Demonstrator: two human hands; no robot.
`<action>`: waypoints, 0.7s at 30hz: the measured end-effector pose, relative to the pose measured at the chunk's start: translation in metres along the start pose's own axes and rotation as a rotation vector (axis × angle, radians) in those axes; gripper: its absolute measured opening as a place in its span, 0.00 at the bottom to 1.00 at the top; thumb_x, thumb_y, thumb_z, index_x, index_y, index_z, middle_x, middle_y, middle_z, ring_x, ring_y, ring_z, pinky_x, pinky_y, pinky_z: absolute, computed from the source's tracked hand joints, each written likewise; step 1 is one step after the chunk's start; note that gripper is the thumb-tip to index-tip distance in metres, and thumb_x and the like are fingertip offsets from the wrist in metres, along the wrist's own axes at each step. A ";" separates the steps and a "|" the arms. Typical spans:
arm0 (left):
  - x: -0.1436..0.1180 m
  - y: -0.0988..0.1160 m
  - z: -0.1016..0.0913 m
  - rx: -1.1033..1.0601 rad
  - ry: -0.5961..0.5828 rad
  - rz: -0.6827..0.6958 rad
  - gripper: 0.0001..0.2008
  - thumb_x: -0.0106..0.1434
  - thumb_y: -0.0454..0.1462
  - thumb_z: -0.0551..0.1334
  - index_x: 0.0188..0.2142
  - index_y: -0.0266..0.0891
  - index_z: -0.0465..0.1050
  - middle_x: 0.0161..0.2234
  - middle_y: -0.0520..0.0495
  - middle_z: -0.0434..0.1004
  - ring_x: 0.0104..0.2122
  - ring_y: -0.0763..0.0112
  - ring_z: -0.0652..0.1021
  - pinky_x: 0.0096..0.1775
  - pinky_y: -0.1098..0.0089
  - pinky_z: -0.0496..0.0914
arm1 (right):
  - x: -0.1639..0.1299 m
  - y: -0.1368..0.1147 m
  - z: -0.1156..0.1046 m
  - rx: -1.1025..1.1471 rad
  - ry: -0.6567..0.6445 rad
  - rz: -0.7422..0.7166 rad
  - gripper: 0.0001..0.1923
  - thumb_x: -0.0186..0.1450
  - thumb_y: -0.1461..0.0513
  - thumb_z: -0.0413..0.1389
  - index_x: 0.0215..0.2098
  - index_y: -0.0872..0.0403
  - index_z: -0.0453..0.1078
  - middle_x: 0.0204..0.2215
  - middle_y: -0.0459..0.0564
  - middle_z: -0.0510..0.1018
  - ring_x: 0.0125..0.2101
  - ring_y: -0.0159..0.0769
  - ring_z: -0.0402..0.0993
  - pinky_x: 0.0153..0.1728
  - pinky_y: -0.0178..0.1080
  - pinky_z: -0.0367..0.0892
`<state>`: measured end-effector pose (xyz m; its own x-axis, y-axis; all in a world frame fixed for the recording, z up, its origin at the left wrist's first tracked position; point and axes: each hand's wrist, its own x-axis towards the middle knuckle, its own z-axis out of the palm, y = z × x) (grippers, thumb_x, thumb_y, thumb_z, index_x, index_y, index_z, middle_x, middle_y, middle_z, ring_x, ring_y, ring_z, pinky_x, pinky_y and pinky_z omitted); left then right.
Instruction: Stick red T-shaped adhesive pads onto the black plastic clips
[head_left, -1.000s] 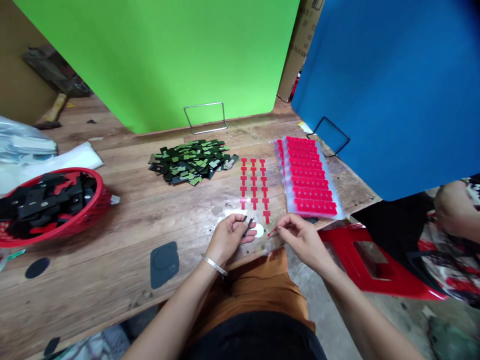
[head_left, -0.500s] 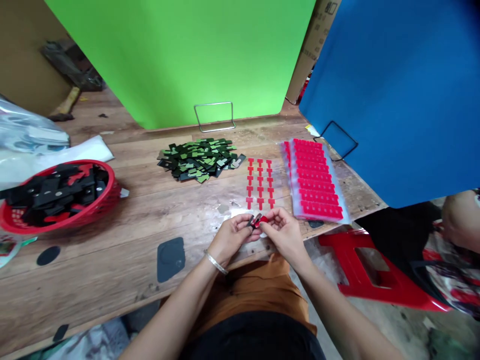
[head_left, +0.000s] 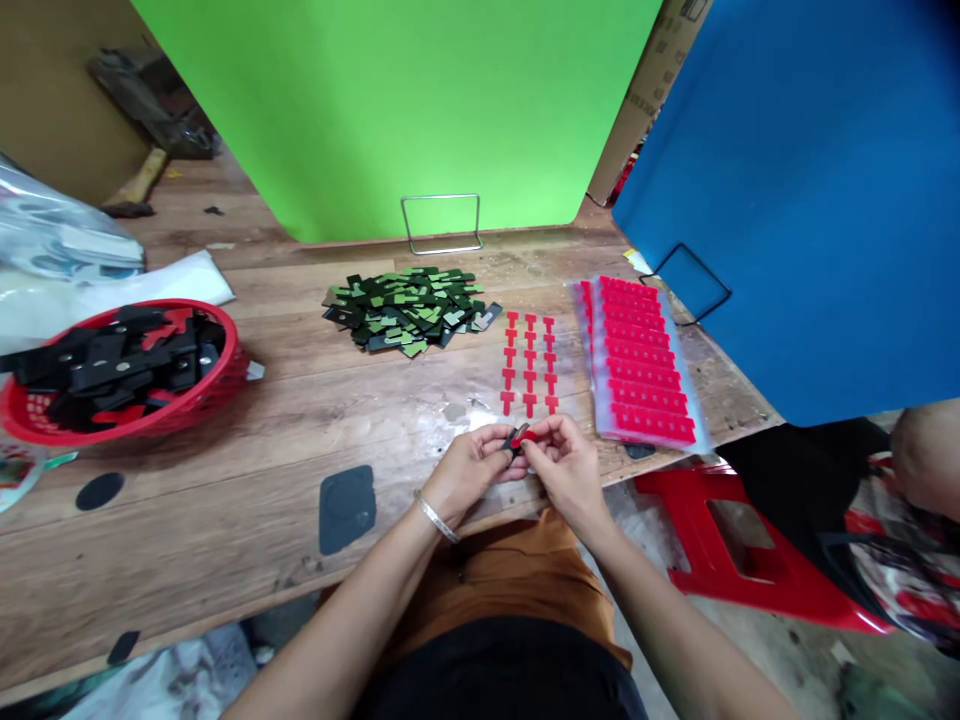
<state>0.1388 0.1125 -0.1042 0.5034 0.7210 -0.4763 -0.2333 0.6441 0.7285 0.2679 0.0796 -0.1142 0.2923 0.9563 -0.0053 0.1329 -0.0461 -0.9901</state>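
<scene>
Basket [head_left: 225, 385] of black pieces is sitting at the left edge of the frame, on the wooden table [head_left: 225, 520]. Moving right, a dark pad [head_left: 346, 508] is lying flat low of centre, and a green-black pile [head_left: 409, 310] is resting above the middle. At lower centre the left hand [head_left: 474, 472] is pinching a small black piece [head_left: 516, 437] between thumb and fingertips, fingers curled close. Touching it, the right hand [head_left: 568, 468] is pressing a red tab [head_left: 525, 436] onto that piece, fingers likewise closed on it. Both look thin, light and slightly bendy; a fingertip grip at the edges seems best, since the tab is probably sticky. Rows of red tabs [head_left: 529, 362] and a stack of sheets [head_left: 641, 360] are lying to the right.
</scene>
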 end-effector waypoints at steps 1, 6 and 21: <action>0.000 0.000 0.000 -0.002 -0.005 0.001 0.13 0.53 0.27 0.61 0.39 0.32 0.69 0.35 0.42 0.77 0.32 0.68 0.79 0.41 0.67 0.73 | 0.000 0.000 0.000 -0.003 0.002 0.000 0.06 0.55 0.62 0.56 0.29 0.54 0.63 0.23 0.42 0.69 0.21 0.27 0.63 0.22 0.30 0.61; 0.000 -0.001 -0.001 0.003 -0.007 0.001 0.13 0.53 0.27 0.61 0.40 0.33 0.69 0.36 0.43 0.77 0.32 0.68 0.79 0.41 0.66 0.72 | 0.000 -0.001 0.000 -0.034 -0.001 -0.002 0.05 0.55 0.63 0.56 0.29 0.54 0.64 0.22 0.42 0.68 0.21 0.27 0.62 0.21 0.30 0.60; 0.000 0.001 0.000 0.010 -0.018 -0.001 0.15 0.52 0.28 0.62 0.41 0.32 0.69 0.37 0.41 0.77 0.34 0.67 0.78 0.43 0.64 0.71 | 0.001 0.001 0.001 -0.063 -0.001 0.018 0.05 0.55 0.64 0.55 0.30 0.53 0.63 0.23 0.41 0.67 0.21 0.26 0.62 0.21 0.30 0.59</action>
<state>0.1385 0.1131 -0.1030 0.5187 0.7154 -0.4681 -0.2241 0.6422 0.7330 0.2675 0.0805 -0.1156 0.2940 0.9555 -0.0232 0.1873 -0.0814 -0.9789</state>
